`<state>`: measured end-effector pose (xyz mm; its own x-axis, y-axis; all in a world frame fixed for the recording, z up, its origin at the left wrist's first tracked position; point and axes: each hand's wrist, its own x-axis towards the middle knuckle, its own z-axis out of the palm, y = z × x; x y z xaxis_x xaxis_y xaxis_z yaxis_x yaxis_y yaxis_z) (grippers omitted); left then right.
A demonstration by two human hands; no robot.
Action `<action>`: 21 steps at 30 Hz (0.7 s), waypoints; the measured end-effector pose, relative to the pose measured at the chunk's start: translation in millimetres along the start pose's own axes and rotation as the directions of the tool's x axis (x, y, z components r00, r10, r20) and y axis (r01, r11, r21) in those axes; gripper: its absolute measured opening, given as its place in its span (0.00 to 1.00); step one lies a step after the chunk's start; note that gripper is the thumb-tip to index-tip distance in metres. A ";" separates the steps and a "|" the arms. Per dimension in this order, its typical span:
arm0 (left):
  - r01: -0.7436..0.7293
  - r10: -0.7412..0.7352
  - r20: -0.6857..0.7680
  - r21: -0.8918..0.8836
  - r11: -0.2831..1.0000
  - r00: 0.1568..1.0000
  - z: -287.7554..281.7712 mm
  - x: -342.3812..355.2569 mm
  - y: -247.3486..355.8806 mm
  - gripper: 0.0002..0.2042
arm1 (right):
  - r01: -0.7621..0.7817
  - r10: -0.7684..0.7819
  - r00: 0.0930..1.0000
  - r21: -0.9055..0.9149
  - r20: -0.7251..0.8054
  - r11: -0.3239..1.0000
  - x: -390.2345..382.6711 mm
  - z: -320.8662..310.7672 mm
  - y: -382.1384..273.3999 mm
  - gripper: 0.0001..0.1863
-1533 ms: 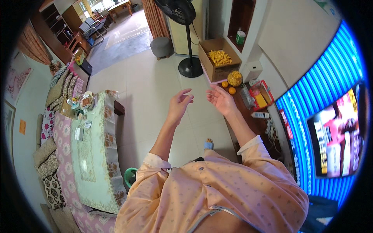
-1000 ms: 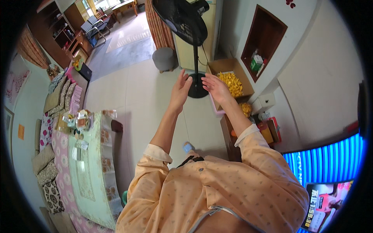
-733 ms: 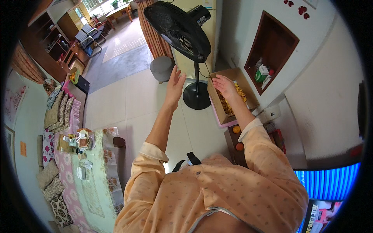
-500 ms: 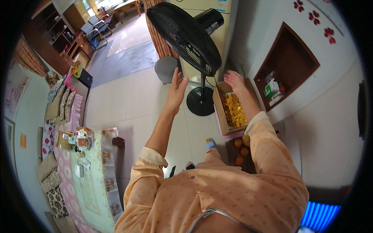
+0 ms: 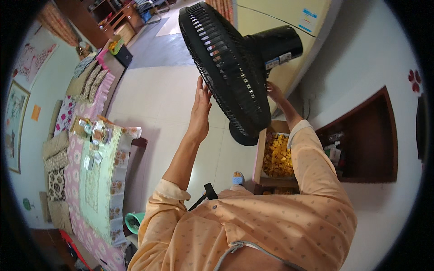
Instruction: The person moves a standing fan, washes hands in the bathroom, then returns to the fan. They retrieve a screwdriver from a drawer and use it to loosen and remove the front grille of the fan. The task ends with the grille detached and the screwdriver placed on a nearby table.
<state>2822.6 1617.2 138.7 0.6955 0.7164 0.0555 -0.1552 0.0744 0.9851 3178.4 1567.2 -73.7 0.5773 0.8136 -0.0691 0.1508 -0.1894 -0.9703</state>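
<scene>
The black pedestal fan (image 5: 226, 67) fills the upper middle, its motor housing (image 5: 275, 45) pointing right. My left hand (image 5: 200, 108) is raised at the left side of the fan's grille, fingers stretched out and open; whether they touch it I cannot tell. My right hand (image 5: 275, 92) reaches to the back of the fan below the motor housing, its fingertips partly hidden by the fan. The round black base (image 5: 244, 137) shows under the fan head, on the tiled floor (image 5: 158, 90).
A cardboard box of yellow pieces (image 5: 275, 153) sits right, beside a wooden wall niche (image 5: 366, 135). A pale yellow fridge (image 5: 266, 18) stands behind the fan. At left are a cloth-covered table (image 5: 101, 194), cushioned seating (image 5: 61, 149) and a green basin (image 5: 133, 221).
I have moved closer to the fan, which now looms larger. My hands have spread from in front of it to either side of its head. The television has left the view.
</scene>
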 end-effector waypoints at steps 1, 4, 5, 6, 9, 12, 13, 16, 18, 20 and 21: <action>0.013 -0.012 0.003 -0.030 0.999 1.000 -2.2 4.2 -1.5 0.36 | 0.050 -0.052 0.998 0.063 0.030 0.997 3.6 3.2 7.8 0.30; 0.031 -0.031 -0.003 -0.008 0.999 1.000 -3.1 4.7 -8.3 0.37 | 0.139 -0.135 0.990 0.122 -0.041 0.983 7.1 12.9 26.9 0.29; 0.033 -0.033 -0.004 0.001 0.999 0.999 -2.2 5.9 -9.5 0.37 | 0.025 -0.026 1.000 0.262 0.003 0.965 13.4 12.9 28.9 0.28; 0.036 -0.036 -0.007 0.010 0.999 0.999 -2.0 6.0 -9.6 0.37 | -0.045 0.029 0.998 0.373 0.048 0.927 15.5 14.4 33.4 0.26; 0.038 -0.041 -0.053 -0.043 0.998 0.998 2.0 5.7 -9.2 0.35 | 0.081 -0.109 0.994 0.490 0.029 0.868 22.5 16.3 52.5 0.18; 0.011 -0.013 -0.043 -0.055 0.998 0.999 -1.1 9.4 -1.3 0.36 | -0.031 -0.018 0.997 0.617 0.073 0.786 35.6 23.1 72.6 0.17; 0.045 -0.047 -0.044 -0.048 0.998 0.998 -2.6 11.2 1.6 0.37 | -0.083 0.036 0.996 0.658 0.085 0.749 40.6 26.8 78.3 0.17; 0.043 -0.045 -0.040 -0.044 0.998 0.998 -4.7 6.6 6.3 0.36 | -0.189 0.133 0.982 0.746 0.135 0.638 52.4 39.2 84.8 0.16; 0.086 -0.098 -0.091 -0.125 0.988 0.991 -10.3 -2.1 7.8 0.36 | -0.213 0.170 0.976 0.786 0.139 0.580 53.8 49.6 79.0 0.16; 0.123 -0.183 -0.173 -0.308 0.943 0.968 -21.3 -17.5 6.9 0.33 | -0.164 0.154 0.984 0.757 0.084 0.633 43.1 62.5 69.1 0.16; 0.105 -0.199 -0.210 -0.388 0.915 0.957 -27.9 -26.2 5.3 0.31 | -0.127 0.139 0.989 0.717 0.043 0.685 35.8 71.0 62.4 0.16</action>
<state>2784.0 1618.1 137.9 0.5492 0.8166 -0.1773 -0.3414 0.4130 0.8443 3151.4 1623.6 -153.2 0.5579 0.8020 -0.2135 -0.5458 0.1608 -0.8224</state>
